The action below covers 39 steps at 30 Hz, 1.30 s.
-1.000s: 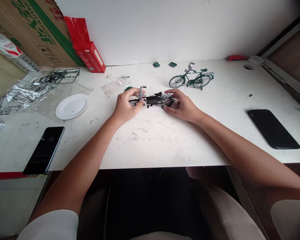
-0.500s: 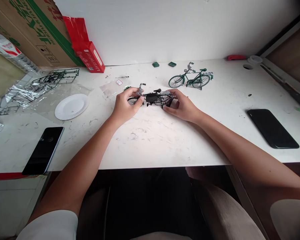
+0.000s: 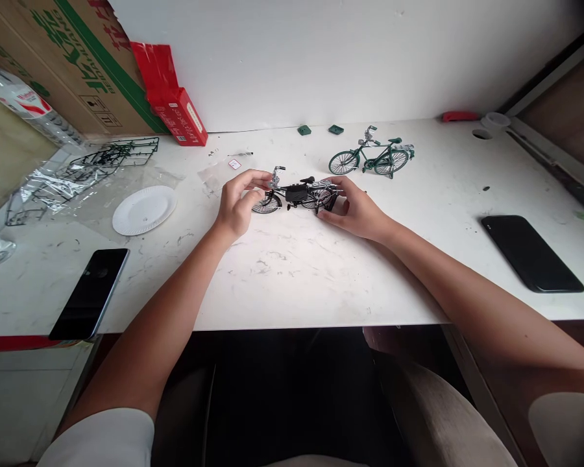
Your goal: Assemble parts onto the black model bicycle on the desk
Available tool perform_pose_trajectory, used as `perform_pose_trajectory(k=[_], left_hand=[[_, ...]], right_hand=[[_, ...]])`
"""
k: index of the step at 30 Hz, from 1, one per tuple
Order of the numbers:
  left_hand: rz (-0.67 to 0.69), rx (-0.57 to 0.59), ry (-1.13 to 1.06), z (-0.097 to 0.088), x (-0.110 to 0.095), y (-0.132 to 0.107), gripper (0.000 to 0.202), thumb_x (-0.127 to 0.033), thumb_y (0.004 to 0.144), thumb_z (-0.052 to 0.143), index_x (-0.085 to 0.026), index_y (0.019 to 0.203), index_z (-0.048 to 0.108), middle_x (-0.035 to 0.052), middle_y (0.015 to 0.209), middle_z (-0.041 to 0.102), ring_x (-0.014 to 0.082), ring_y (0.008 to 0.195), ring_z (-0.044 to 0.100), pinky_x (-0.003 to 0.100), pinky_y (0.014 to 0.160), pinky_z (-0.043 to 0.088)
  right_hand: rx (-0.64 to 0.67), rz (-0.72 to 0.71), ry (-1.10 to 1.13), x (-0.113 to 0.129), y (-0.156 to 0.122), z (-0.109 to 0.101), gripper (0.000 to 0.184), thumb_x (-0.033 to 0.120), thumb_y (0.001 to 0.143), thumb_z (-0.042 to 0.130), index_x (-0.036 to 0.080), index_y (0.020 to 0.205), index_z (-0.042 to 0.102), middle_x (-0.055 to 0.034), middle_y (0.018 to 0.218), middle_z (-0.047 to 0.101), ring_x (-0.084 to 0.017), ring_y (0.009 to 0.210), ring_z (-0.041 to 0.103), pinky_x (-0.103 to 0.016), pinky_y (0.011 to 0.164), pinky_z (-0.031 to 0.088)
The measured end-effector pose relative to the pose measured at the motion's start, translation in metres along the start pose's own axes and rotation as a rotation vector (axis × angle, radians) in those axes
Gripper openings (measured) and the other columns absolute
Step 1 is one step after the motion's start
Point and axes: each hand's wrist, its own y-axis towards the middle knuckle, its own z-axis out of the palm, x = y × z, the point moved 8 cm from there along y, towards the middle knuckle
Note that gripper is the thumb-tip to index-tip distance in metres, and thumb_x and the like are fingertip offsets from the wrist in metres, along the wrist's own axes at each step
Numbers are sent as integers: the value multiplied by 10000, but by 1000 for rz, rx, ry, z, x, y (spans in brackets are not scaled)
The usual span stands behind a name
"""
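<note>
A small black model bicycle point(image 3: 296, 192) stands upright on the white table, its handlebar toward the left. My left hand point(image 3: 238, 202) is beside the front wheel, thumb and fingers apart, the fingertips close behind the handlebar stem. Whether those fingertips touch the bicycle I cannot tell. At the other end, my right hand point(image 3: 355, 206) has its thumb and fingers around the rear wheel and rack, covering part of them. A green model bicycle point(image 3: 372, 155) stands on its own further back, to the right.
Two small green pieces point(image 3: 335, 129) lie by the back wall. To the left are a paper plate point(image 3: 145, 211), plastic bags, dark part frames point(image 3: 121, 152), a bottle point(image 3: 24, 97) and a red box point(image 3: 182, 120). Phones lie at left point(image 3: 90, 292) and right point(image 3: 533, 253).
My left thumb has come away from the black bicycle's front wheel, and that hand has shifted slightly left, so more of the wheel shows. My right hand stays at the rear.
</note>
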Motion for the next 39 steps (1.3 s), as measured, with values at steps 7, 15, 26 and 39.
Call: perform_pose_trajectory(k=[7,15,26,39], left_hand=[[-55,-251,63,-35,20,6,827,-802,1093,277,-215,978,848,109,971,861,257,932,822,426,1007,625],[-157,-156,193,-38,54,7,981,-967,1008,228,-252,987,899,120,1345,849,339,1486,651,584,1423,262],[-165,185,278,-8,37,-2,1152,-967,994,24,-245,1523,749,123,1757,578,318,1751,364,534,1463,163],[-229,-25,461,-22,39,0,953,-821,1106,97,-244,1321,824,139,1535,731,323,1578,567,511,1405,300]], right_hand=[[-14,-54,53,3,0,-1,964,963,860,688,284,1520,505,-190,1455,672,-412,1287,668,-564,988,639],[-278,-67,72,0,-2,-23,844,933,1044,238,304,1521,534,-139,1253,764,-354,1187,731,-564,1007,612],[-549,-209,204,0,0,-45,617,861,1093,389,311,1210,643,-67,1033,788,-257,983,750,-479,893,620],[-975,-191,-210,-48,-9,-140,486,461,998,772,316,1416,572,-184,1519,646,-347,1286,606,-588,1053,544]])
